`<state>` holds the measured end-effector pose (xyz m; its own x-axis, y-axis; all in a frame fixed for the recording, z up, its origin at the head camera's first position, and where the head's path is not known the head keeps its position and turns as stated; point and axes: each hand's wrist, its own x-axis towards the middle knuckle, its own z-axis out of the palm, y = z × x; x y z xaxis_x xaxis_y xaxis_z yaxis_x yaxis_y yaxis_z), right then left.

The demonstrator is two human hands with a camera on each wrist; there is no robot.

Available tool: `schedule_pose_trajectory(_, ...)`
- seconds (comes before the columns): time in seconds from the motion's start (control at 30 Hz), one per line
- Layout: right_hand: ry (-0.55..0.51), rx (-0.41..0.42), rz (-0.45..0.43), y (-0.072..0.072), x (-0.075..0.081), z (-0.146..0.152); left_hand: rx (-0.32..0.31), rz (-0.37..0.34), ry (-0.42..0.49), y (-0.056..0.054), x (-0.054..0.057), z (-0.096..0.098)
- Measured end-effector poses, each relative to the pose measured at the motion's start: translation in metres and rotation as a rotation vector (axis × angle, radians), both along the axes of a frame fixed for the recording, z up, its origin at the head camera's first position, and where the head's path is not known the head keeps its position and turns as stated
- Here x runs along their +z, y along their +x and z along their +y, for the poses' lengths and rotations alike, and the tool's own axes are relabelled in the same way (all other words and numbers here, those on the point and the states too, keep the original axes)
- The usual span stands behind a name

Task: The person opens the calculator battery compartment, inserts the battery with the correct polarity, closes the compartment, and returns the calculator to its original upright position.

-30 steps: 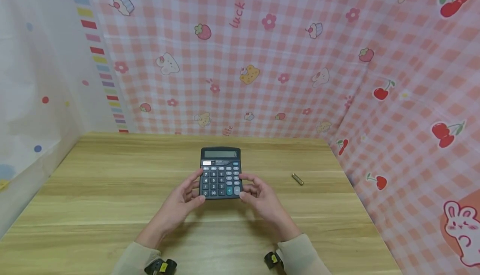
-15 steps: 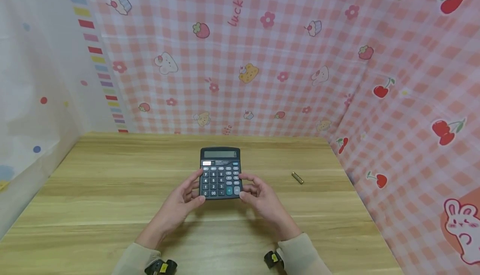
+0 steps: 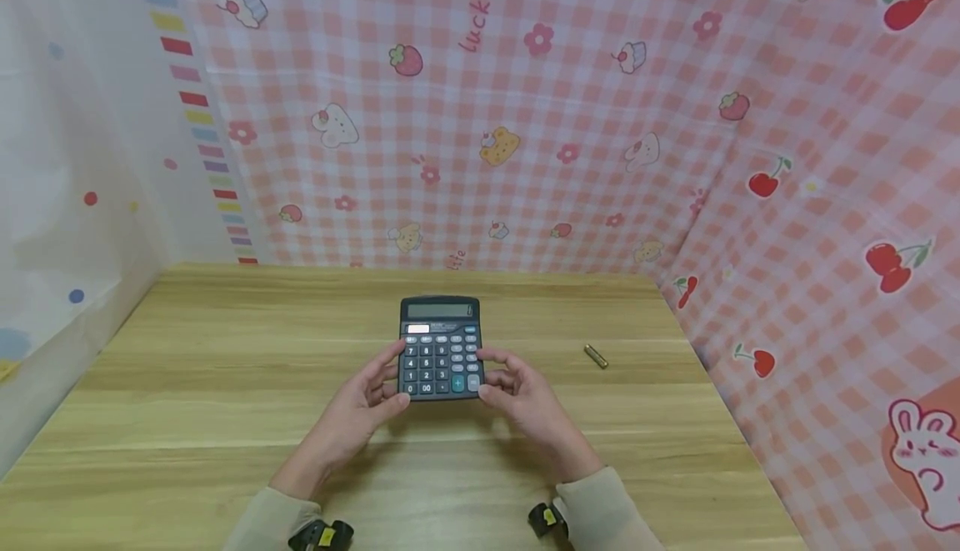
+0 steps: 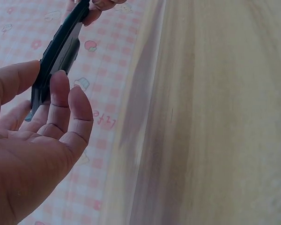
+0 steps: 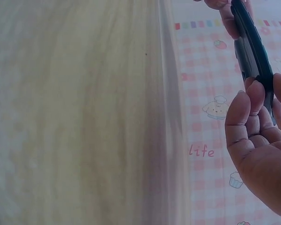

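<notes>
A dark calculator (image 3: 441, 349) is held up above the wooden table, its keys and display turned toward the head camera; a 0 shows at the right of the display. My left hand (image 3: 363, 393) grips its left edge, thumb at the lower corner and fingers along the side and behind. On the opposite edge my right hand (image 3: 525, 397) holds it in the same way. Both wrist views show the calculator (image 4: 61, 51) side-on, with curled fingers (image 5: 238, 112) against its back. A small gold battery-like cylinder (image 3: 596, 357) lies on the table to the right, apart from both hands.
The pale wooden table (image 3: 187, 384) spreads out under both arms. Behind it and along the right hangs a pink checked cloth (image 3: 450, 117); a white cloth (image 3: 82, 117) with coloured dots hangs at the left. Black devices (image 3: 322, 534) are strapped to both wrists.
The calculator's top edge has tilted very slightly in the head view. Both hands keep their hold in nearly the same place, and the small cylinder has not moved.
</notes>
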<state>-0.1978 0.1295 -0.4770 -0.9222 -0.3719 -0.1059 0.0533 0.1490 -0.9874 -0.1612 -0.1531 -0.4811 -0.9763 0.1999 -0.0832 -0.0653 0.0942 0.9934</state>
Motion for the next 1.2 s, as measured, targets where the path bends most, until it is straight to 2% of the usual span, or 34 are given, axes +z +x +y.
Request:
schedule_pose_trajectory(0.4, 0.047, 0.014, 0.003, -0.003, 0.0028, 0.0027, -0.024, -0.01, 0.014, -0.0027, 0.0005, -0.0032)
schedule_pose_trajectory(0.83, 0.007, 0.039, 0.004, -0.0047, 0.0042, 0.003, -0.026, -0.022, -0.008, -0.0041, 0.0044, -0.0047)
schedule_pose_trajectory(1.2, 0.009, 0.05, -0.013, -0.0071, 0.0089, 0.0031, -0.033, 0.005, -0.017, -0.0067, 0.0061, -0.0069)
